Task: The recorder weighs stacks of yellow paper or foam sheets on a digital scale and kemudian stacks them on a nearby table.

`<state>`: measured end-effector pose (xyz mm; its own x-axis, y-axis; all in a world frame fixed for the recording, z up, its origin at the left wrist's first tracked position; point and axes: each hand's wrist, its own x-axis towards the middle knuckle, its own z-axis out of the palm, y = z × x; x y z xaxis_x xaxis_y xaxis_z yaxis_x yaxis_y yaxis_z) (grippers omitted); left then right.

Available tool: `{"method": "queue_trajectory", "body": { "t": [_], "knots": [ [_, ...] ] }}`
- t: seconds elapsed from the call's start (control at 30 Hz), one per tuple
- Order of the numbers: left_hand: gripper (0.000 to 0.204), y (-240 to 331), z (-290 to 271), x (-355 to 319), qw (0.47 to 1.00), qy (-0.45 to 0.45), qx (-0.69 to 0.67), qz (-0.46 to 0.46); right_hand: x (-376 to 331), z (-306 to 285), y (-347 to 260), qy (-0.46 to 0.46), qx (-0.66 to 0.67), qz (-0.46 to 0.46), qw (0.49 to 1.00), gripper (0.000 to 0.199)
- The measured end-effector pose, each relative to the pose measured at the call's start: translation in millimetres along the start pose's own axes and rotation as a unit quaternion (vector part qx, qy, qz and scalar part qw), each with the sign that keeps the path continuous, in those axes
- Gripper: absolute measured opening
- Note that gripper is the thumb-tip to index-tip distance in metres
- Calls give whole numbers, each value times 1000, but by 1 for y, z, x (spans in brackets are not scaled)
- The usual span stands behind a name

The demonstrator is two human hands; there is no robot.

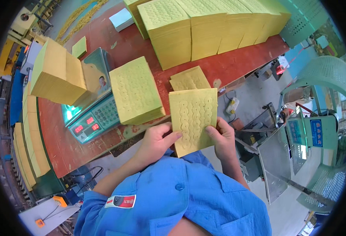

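Between my hands is a thin stack of yellow joss paper point(194, 118), upright in front of my chest, its face pressed with rows of round coin shapes. My left hand point(155, 142) grips its left edge with the thumb on the front. On the opposite edge my right hand point(223, 138) pinches it the same way; the fingers behind the paper are hidden. A small pile of the same paper point(190, 78) lies just beyond, at the edge of the red table point(129, 50). Left of it stands a thicker yellow stack point(135, 92), slightly fanned.
A digital scale point(98, 114) with lit red digits bears a tall paper stack point(59, 72). Large paper blocks point(204, 35) line the table's far side, near a pale blue box point(121, 19). Green machinery with a mesh guard point(318, 74) stands at right.
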<state>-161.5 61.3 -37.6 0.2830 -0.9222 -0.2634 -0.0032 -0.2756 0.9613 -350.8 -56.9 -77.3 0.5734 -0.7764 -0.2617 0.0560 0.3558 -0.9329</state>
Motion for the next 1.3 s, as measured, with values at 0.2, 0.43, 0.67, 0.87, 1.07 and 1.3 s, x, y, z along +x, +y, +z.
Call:
{"method": "queue_trajectory", "body": {
  "t": [0.2, 0.43, 0.67, 0.87, 1.07, 1.3],
  "knots": [
    [34, -51, 53, 32, 927, 64, -306, -206, 39, -51, 7, -20, -113, 62, 991, 28],
    [21, 50, 37, -5, 980, 189, -56, -11, 60, -26, -49, -151, -29, -2, 988, 26],
    [20, 63, -78, -4, 918, 387, 85, 10, 132, 96, -98, -313, -128, -78, 938, 43],
    [19, 29, -106, -5, 922, 383, -60, -17, 146, 127, -77, -318, -185, -50, 929, 60],
    [16, 8, -102, 0, 921, 382, -74, -17, 152, 122, -58, -310, -207, -54, 926, 63],
    [19, -4, -99, 5, 913, 406, -38, -9, 145, 113, -46, -271, -230, -98, 930, 62]
  ]
}}
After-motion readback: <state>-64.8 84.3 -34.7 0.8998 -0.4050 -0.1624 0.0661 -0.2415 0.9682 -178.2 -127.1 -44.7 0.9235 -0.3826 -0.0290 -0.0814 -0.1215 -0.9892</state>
